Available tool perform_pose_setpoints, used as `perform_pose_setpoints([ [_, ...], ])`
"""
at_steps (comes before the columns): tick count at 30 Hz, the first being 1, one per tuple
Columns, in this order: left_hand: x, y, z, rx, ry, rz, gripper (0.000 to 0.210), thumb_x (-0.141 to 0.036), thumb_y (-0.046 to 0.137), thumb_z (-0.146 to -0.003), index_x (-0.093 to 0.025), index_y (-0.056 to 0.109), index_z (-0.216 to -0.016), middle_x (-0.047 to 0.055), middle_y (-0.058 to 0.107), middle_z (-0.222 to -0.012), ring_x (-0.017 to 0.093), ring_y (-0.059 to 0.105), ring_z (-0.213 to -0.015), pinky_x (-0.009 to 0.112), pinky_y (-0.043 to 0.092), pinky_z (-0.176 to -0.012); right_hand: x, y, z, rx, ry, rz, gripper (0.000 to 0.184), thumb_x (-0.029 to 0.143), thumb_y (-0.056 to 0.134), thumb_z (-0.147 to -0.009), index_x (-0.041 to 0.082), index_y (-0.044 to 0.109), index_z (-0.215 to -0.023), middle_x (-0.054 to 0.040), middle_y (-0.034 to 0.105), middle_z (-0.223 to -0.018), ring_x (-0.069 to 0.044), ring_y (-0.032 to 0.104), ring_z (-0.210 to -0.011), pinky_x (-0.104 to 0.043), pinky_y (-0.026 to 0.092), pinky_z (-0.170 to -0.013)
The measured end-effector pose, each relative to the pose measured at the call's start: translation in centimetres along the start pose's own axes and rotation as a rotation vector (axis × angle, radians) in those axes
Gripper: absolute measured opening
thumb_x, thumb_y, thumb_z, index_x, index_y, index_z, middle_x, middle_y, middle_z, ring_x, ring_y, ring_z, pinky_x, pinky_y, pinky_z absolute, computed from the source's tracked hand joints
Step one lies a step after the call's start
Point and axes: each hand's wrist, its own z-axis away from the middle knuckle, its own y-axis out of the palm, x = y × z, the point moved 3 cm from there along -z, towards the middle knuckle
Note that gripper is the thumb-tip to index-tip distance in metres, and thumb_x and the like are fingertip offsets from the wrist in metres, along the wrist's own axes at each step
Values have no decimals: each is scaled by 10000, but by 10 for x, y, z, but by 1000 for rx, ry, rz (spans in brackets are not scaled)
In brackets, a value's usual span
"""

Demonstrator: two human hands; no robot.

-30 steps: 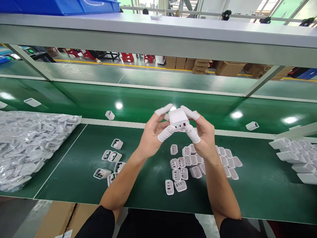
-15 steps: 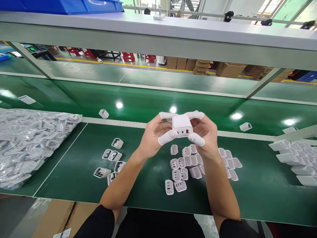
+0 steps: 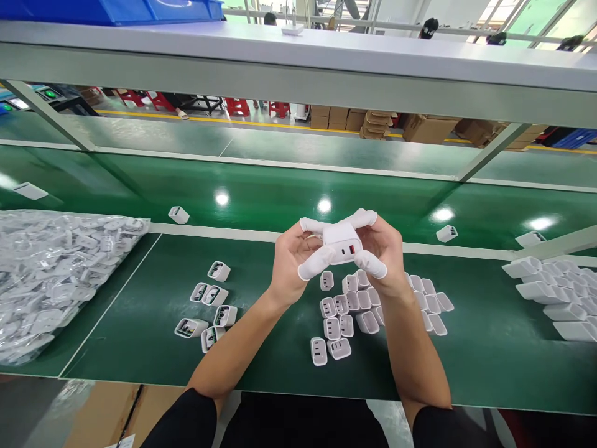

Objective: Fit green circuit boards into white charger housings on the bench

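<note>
Between my two hands is a white charger housing (image 3: 342, 238), held up above the green bench with its port face, showing dark and red slots, turned towards me. My left hand (image 3: 293, 258) pinches its left side with thumb and finger, both in white finger cots. On the other side, my right hand (image 3: 380, 249) grips it the same way. Below and between my forearms stand several empty white housings (image 3: 353, 301) with slots in their bottoms. Left of my left forearm are several housings with circuit boards inside (image 3: 215, 295).
A clear plastic bag of small white parts (image 3: 69, 267) lies at the left. White housings (image 3: 555, 289) are stacked at the far right. Behind the bench runs a green belt (image 3: 261, 199) carrying spaced-out housings. A shelf (image 3: 298, 56) with a blue bin (image 3: 116, 11) crosses above.
Both hands still hold the charger housing, which has tilted slightly, its right end lower. Housings on the belt have shifted left. The view has moved a little.
</note>
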Motion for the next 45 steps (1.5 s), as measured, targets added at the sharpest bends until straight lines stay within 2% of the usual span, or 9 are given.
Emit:
perform_pose_setpoints([
  [6, 5, -2, 1, -27, -15, -7, 553, -500, 1037, -802, -244, 837, -1249, 100, 866, -1187, 264, 867, -969, 375, 744, -849, 1, -4, 0, 2, -7, -5, 516, 644, 989, -812, 333, 849, -1199, -33, 776, -1046, -238, 663, -906, -439, 582, -894],
  [10, 2, -5, -1, -46, 26, -32, 660, -480, 1064, -776, -284, 818, -1356, 91, 866, -1206, 277, 871, -1036, 365, 748, -878, 0, -8, 0, -17, 39, 17, 633, 723, 964, -799, 354, 839, -1297, -53, 784, -1106, -284, 702, -994, -492, 607, -980],
  [14, 0, -7, -2, -41, 38, -39, 620, -464, 1059, -792, -274, 830, -1335, 111, 858, -1289, 280, 875, -1063, 353, 752, -888, 1, -6, 1, -13, 101, 32, 727, 764, 964, -771, 339, 826, -1344, -69, 791, -1103, -313, 729, -1060, -516, 627, -1020],
  [20, 1, -7, -2, -32, 8, -25, 633, -460, 1042, -825, -255, 821, -1381, 136, 850, -1326, 308, 877, -1127, 407, 756, -983, 2, -7, 0, -65, 49, 12, 592, 657, 1023, -761, 340, 876, -1238, -59, 801, -1086, -288, 718, -1016, -508, 622, -990],
  [23, 1, -6, -3, -10, -34, -14, 614, -466, 1064, -792, -242, 840, -1319, 134, 858, -1285, 324, 877, -1123, 436, 758, -986, 0, -8, 0, -92, 49, -14, 596, 651, 1050, -720, 346, 893, -1208, -49, 788, -1052, -283, 707, -1014, -506, 618, -985],
  [30, 0, -8, -3, 17, -55, 4, 571, -477, 1076, -743, -227, 853, -1206, 107, 857, -1176, 292, 875, -985, 394, 758, -852, 1, -2, -2, -80, 87, -119, 580, 631, 1094, -646, 361, 910, -1126, -22, 776, -980, -241, 679, -921, -458, 615, -930],
  [38, 5, -6, 0, -69, -19, 3, 509, -475, 1051, -764, -227, 844, -1157, 97, 861, -1162, 263, 867, -941, 399, 753, -850, 0, -1, -3, -29, 138, -110, 525, 636, 1055, -721, 343, 892, -1126, -4, 748, -915, -230, 667, -880, -434, 588, -906],
  [42, 6, -6, 1, -88, -9, -15, 537, -509, 1049, -760, -223, 837, -1162, 94, 859, -1144, 261, 863, -956, 399, 750, -865, 1, 0, -4, -2, 86, -79, 432, 606, 1024, -783, 330, 880, -1082, 1, 739, -892, -221, 654, -858, -411, 559, -875],
  [45, 6, -5, 2, -90, -14, -5, 533, -517, 1045, -772, -228, 843, -1172, 85, 856, -1138, 251, 862, -972, 385, 747, -884, 1, 0, -5, -5, 67, -72, 451, 634, 1008, -788, 324, 870, -1085, 2, 732, -882, -222, 648, -850, -409, 557, -870],
])
